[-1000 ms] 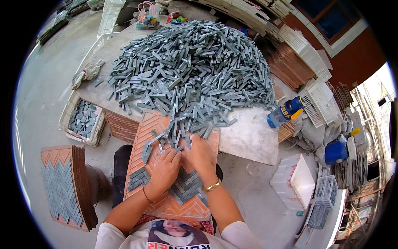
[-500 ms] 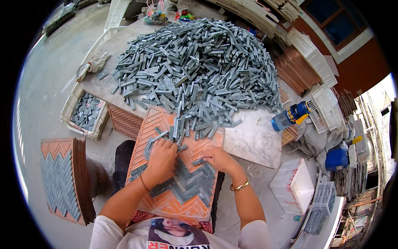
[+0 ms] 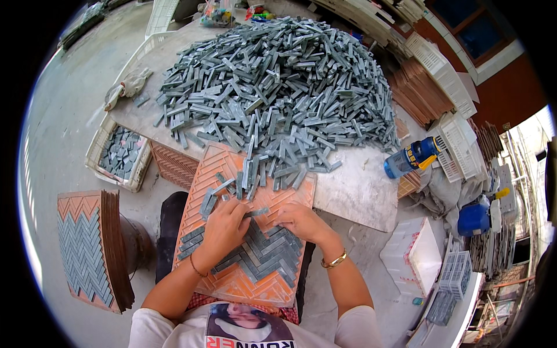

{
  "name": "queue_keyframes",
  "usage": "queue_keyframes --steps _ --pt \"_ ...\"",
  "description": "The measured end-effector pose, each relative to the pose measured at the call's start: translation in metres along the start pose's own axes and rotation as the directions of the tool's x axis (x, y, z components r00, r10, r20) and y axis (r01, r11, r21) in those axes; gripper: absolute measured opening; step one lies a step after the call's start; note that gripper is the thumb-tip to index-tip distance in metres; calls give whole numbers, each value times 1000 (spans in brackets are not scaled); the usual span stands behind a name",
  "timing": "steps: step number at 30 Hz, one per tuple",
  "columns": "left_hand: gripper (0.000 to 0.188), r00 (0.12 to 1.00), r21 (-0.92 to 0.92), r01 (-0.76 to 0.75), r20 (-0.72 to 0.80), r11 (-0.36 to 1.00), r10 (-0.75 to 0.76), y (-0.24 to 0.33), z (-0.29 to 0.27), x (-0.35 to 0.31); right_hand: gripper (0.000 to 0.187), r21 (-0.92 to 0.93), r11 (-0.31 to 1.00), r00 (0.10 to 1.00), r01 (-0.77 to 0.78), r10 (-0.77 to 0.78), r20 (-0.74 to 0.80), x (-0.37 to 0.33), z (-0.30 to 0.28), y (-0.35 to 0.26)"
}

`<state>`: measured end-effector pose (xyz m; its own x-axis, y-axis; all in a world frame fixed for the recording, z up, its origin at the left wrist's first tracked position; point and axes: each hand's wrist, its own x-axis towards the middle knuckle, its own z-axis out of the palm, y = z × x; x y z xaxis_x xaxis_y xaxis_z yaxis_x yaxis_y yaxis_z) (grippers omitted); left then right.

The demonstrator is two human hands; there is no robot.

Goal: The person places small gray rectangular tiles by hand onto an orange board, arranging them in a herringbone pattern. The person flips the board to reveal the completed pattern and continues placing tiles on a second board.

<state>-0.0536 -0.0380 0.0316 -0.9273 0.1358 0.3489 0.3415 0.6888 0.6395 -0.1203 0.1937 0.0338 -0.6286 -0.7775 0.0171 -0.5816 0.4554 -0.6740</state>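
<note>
An orange grooved tray [image 3: 232,279] lies in front of me, its zigzag slots partly filled with grey stone strips [image 3: 268,255]. My left hand [image 3: 228,225] is over the tray's middle, closed, with a short grey stone strip [image 3: 257,212] at its thumb and fingertips. To its right my right hand [image 3: 301,223] has its fingers pinched together low over the slots, just above the laid strips; what they hold, if anything, is hidden. Several loose strips [image 3: 208,204] lie on the tray beyond my left hand. A large heap of such strips [image 3: 278,87] spills onto the tray's far edge.
The heap sits on a pale stone slab [image 3: 360,194]. At left stand a crate of grey chips [image 3: 136,182] and a stack of trays with a filled one on top [image 3: 87,255]. A blue bottle [image 3: 411,158], white crates [image 3: 458,148] and a white foam box [image 3: 411,255] are at right.
My right hand has shifted slightly up from the strip it was pinching, which now lies among the laid ones. The left hand has moved slightly down, and its strip shows more at the fingertips.
</note>
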Motion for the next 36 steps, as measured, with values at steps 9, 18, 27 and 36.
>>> queue_keyframes --steps 9,18,27,36 --pt "24 999 -15 -33 17 999 33 3 6 -6 20 -31 999 989 -38 33 -142 1 -5 -16" --pt "34 998 -119 -9 53 993 16 30 21 3 23 13 997 950 71 -63 -307 6 -13 -16" --pt "67 893 269 -331 399 904 208 40 46 -43 20 301 916 807 -266 382 -451 -27 -23 -10" --pt "77 885 239 -305 427 922 183 39 42 -47 18 293 921 874 -256 350 -337 -36 -12 -11"
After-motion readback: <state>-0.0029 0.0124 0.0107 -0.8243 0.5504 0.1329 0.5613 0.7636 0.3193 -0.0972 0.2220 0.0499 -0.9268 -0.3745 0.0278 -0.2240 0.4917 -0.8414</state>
